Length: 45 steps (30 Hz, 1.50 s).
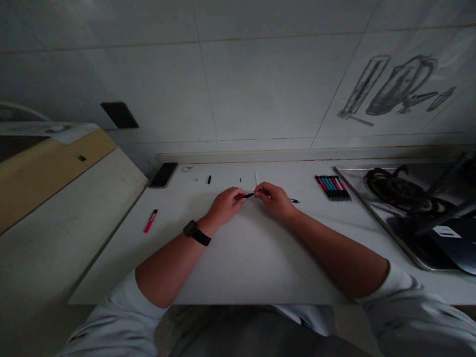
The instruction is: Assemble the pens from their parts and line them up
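My left hand [225, 204], with a black watch on its wrist, pinches a short black pen part [249, 195]. The fingers of my right hand [274, 199] are pressed together at the other end of that part; what they hold is too small to make out. Partly hidden behind my right hand lies a blue and black pen piece [295, 201]. Beyond the hands, a thin white tube [256, 177] like a pen refill and a tiny black piece [240, 180] lie apart. Farther left are a black pen piece [209, 179] and a tiny light part [196, 179].
Several pens [332, 188] lie in a row at right, beside a gas stove [390, 198]. A phone [163, 175], a small ring [186, 169] and a red pen-like item [150, 221] are at left. The tiled wall [260, 89] bounds the white counter [256, 263].
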Available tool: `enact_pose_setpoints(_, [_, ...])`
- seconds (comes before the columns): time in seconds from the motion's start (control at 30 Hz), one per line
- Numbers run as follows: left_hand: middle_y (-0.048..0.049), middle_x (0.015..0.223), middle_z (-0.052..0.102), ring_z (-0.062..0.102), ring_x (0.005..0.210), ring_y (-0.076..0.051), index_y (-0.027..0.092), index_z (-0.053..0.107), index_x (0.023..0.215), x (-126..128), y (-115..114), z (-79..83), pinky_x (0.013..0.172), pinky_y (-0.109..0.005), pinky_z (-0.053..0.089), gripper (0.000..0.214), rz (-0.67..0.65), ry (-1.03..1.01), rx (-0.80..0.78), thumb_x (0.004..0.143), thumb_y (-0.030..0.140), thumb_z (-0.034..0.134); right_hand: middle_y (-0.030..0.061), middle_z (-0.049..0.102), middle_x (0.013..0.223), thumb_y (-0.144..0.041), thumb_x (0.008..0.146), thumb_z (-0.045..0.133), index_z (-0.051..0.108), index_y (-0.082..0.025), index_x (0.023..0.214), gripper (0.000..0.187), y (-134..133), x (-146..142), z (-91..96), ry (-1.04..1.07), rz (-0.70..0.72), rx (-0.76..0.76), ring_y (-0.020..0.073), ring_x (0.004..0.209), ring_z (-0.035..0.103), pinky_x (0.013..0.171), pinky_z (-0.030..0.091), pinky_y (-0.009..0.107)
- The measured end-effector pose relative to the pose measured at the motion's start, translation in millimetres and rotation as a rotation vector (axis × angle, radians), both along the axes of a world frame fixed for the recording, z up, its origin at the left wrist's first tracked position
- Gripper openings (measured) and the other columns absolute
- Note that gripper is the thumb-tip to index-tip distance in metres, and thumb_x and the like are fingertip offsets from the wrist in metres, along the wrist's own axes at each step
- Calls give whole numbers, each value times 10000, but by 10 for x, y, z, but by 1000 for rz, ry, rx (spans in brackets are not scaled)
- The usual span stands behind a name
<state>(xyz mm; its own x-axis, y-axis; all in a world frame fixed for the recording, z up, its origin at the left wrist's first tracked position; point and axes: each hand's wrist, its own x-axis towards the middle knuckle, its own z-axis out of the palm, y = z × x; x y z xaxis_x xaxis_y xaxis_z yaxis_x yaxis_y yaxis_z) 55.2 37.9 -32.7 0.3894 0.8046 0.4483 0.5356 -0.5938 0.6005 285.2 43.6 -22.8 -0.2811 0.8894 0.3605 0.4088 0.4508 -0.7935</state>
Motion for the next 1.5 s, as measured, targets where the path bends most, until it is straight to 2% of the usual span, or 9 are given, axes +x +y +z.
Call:
enact_pose_setpoints(0.23, [-34, 962, 699, 657, 905, -184, 199, 685, 1007, 17, -42, 78, 834, -328, 525, 96, -11, 72, 36, 921, 165, 709, 23, 711, 828, -337, 917, 622, 693, -203, 966, 159, -14, 43, 37, -60, 52, 41, 158, 745, 628, 727, 454, 281])
enact_pose_setpoints(0.53, [-40, 984, 715, 672, 930, -191, 209, 716, 1046, 36, -72, 106, 860, -335, 527, 104, -105, 102, 8, 955, 182, 671, 28, 733, 838, -421, 898, 673, 707, -199, 958, 232, -59, 10, 94, -22, 185, -39, 156, 743, 646, 721, 488, 277])
enact_pose_setpoints(0.63, [-49, 1013, 729, 680, 955, -194, 206, 716, 1057, 31, -61, 82, 872, -339, 534, 108, -80, 58, 5, 960, 194, 670, 40, 740, 855, -461, 941, 623, 709, -203, 1008, 279, -25, 82, 222, 8, 93, -1, 167, 764, 668, 739, 506, 290])
enact_pose_setpoints(0.77, [-50, 1036, 740, 687, 942, -191, 207, 708, 1085, 7, -14, 14, 883, -353, 546, 130, 10, 28, 8, 959, 218, 680, 55, 743, 854, -448, 988, 547, 709, -202, 1008, 295, 145, 311, 362, 57, -173, 121, 185, 793, 691, 763, 528, 311])
enact_pose_setpoints(0.9, [-52, 1048, 743, 697, 938, -187, 208, 700, 1093, 1, 12, -26, 868, -347, 557, 139, 32, 24, -24, 955, 216, 680, 83, 762, 999, -368, 973, 566, 737, -206, 1079, 258, 321, 518, 288, -160, -281, 144, 206, 856, 705, 819, 550, 345])
enact_pose_setpoints(1.07, [-56, 1062, 746, 698, 941, -189, 209, 704, 1089, -2, 15, -42, 873, -344, 558, 137, 21, 31, -52, 958, 232, 670, 145, 706, 1258, -271, 999, 506, 704, -176, 1291, 367, 378, 478, 40, -573, -108, 170, 253, 1143, 661, 1043, 497, 384])
enact_pose_setpoints(1.13, [-59, 1068, 749, 699, 943, -190, 208, 705, 1095, -8, 18, -47, 882, -349, 557, 145, 24, 35, -60, 958, 239, 666, 154, 687, 1301, -251, 1009, 483, 677, -169, 1353, 404, 395, 399, -28, -691, -71, 174, 261, 1181, 641, 1074, 474, 387])
enact_pose_setpoints(1.27, [-61, 1080, 750, 701, 942, -191, 208, 704, 1101, -13, 21, -52, 886, -357, 558, 154, 20, 42, -69, 966, 256, 649, 150, 685, 1309, -228, 1019, 457, 658, -188, 1403, 435, 467, 299, -85, -793, -69, 188, 268, 1139, 645, 1047, 479, 392])
enact_pose_setpoints(1.5, [-64, 1066, 748, 701, 950, -196, 205, 705, 1069, -6, 23, -45, 885, -359, 560, 127, 16, 55, -61, 961, 247, 653, 127, 698, 1254, -247, 1015, 501, 715, -236, 1334, 384, 511, 369, -94, -812, -43, 227, 255, 1102, 640, 1018, 471, 374])
